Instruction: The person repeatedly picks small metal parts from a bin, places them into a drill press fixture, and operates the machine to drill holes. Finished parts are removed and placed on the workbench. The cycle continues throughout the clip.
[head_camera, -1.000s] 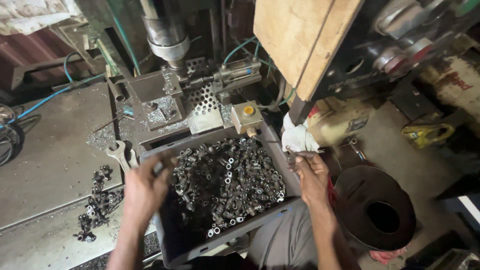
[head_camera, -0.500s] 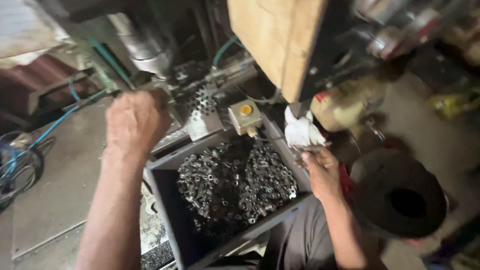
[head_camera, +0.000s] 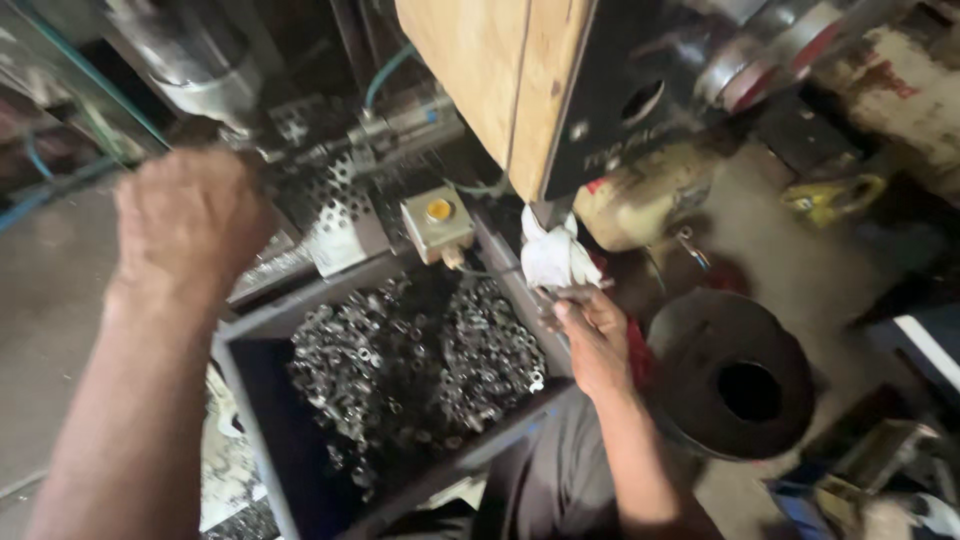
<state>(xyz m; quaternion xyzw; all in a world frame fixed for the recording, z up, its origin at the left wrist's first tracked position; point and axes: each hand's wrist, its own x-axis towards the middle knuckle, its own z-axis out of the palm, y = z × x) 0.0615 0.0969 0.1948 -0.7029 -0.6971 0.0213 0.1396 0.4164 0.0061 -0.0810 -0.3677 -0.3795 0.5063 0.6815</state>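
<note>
My left hand (head_camera: 190, 215) is raised in front of the machine's fixture, next to a perforated metal plate (head_camera: 340, 215). I see its back; the fingers are curled, and what they hold, if anything, is hidden. My right hand (head_camera: 590, 335) grips the right rim of a dark metal bin (head_camera: 245, 335). The bin holds several small shiny metal ring-like parts (head_camera: 420, 360). A white rag (head_camera: 555, 255) hangs just above my right hand.
A small grey box with a yellow button (head_camera: 437, 222) sits behind the bin. The machine's spindle (head_camera: 190, 60) is at upper left, under a plywood board (head_camera: 500, 80). A black round part with a hole (head_camera: 735, 375) lies at right, near a cream motor (head_camera: 650, 205).
My left hand has lifted from the bin's left side up toward the machine's fixture. My right hand has stayed on the bin's right rim. The view has shifted closer and to the right.
</note>
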